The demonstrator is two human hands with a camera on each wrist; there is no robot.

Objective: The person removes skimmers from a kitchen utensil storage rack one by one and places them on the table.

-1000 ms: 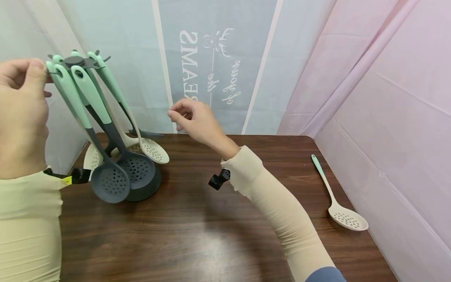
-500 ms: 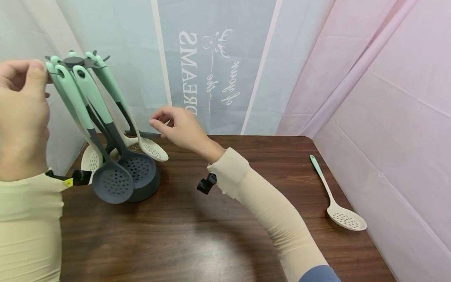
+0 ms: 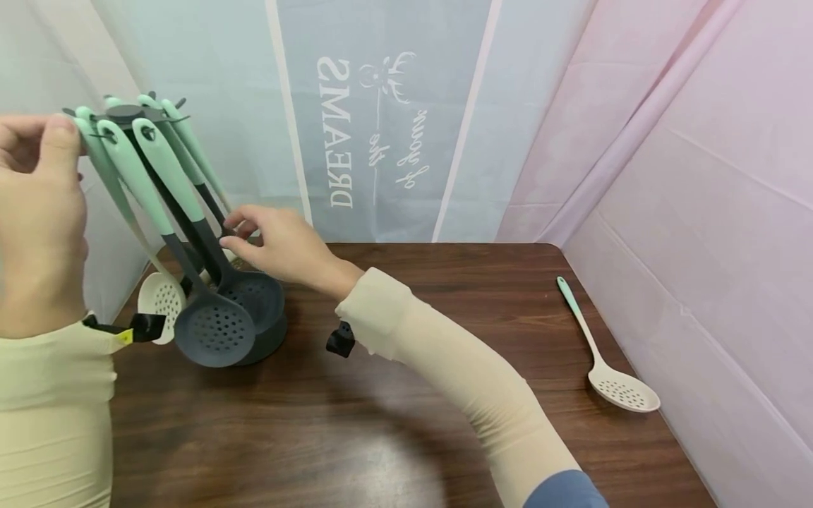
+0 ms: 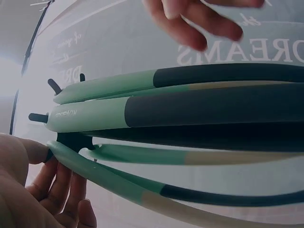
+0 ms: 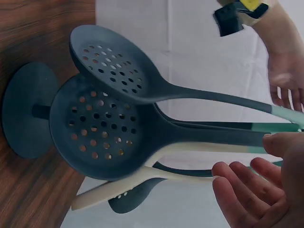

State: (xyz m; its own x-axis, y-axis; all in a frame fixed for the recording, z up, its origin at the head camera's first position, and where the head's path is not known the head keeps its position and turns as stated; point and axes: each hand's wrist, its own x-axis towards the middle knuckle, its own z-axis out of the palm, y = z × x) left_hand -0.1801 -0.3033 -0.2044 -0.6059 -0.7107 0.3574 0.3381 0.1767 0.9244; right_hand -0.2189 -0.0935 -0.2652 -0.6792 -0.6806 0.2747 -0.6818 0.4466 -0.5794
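A dark grey utensil rack (image 3: 126, 113) stands at the left, hung with several mint-handled utensils. My left hand (image 3: 41, 187) pinches a hook at its top, beside a mint handle end (image 4: 76, 166). Low at the front hang a dark skimmer (image 3: 216, 331) and a second dark skimmer (image 5: 102, 126). To their left is a cream slotted spoon (image 3: 161, 300). My right hand (image 3: 282, 243) is at the rack's right side, fingers loosely bent and holding nothing. In the right wrist view its thumb overlaps a dark handle (image 5: 218, 135); part of the rack's far side is hidden behind this hand.
A cream slotted spoon with a mint handle (image 3: 625, 391) lies on the brown table (image 3: 444, 367) near its right edge. The rack's round base (image 5: 28, 111) rests on the wood. Hanging cloth (image 3: 394, 212) borders the back, and pale cloth lines both sides.
My right hand has moved left and slightly down to the rack. The hanging utensils have turned, the front skimmer shifting right; the cream spoon at the rack's right is now out of sight.
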